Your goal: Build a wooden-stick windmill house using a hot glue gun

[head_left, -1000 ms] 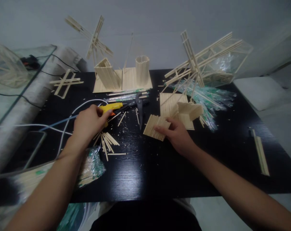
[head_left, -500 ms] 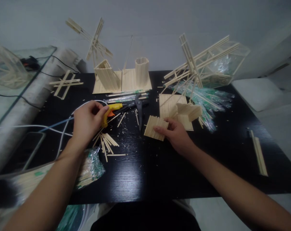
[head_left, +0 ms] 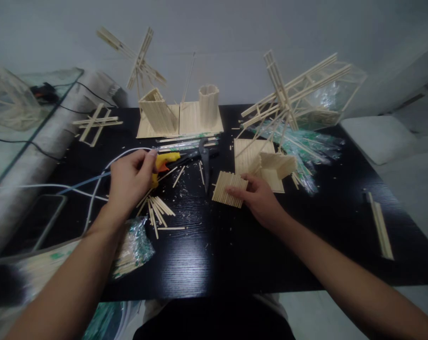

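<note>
My left hand is closed around the back of a yellow glue gun with an orange trigger; its nozzle points right, and some of my fingers are hidden. In my right hand is a small square panel of thin wooden sticks, pinched at its right edge with the thumb on top. Just behind that hand stands an angled stick wall on a flat stick base. Black-handled pliers lie between my hands. Cut sticks are fanned out below the glue gun.
Stick models with a slanted tower and a round tower stand at the back. A windmill-like frame rises behind the right base. Bagged sticks lie right; another bag lies near my left forearm. A white cord loops left.
My left hand has shifted slightly at the glue gun, its thumb drawing back and up a little. My right hand and the stick panel are practically still.
</note>
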Demonstrator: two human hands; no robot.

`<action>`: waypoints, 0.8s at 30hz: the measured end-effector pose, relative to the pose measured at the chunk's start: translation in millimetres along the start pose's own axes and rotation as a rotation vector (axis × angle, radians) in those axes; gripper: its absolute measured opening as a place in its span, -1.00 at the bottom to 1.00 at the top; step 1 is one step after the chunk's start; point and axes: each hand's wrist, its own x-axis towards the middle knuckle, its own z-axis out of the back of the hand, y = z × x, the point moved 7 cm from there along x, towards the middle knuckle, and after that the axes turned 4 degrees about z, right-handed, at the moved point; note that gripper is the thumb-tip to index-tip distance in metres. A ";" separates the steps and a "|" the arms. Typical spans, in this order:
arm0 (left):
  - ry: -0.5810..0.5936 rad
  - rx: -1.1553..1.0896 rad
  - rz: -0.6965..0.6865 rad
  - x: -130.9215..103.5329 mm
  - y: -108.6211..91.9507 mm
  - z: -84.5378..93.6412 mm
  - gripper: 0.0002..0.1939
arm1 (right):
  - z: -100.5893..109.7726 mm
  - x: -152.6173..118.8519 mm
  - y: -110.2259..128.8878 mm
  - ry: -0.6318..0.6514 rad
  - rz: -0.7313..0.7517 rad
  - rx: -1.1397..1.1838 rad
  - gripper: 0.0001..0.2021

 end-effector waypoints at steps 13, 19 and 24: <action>0.258 0.434 0.222 9.7 30.3 -12.5 -0.55 | -0.1 0.0 -2.5 0.003 -0.017 0.056 -0.62; 0.084 0.097 0.238 9.4 26.3 -0.9 -0.60 | -1.8 0.6 -0.9 0.007 -0.023 0.096 -0.62; 0.287 -0.355 0.222 2.5 16.1 -20.4 -0.66 | -1.2 0.5 -1.2 -0.004 -0.029 0.093 -0.56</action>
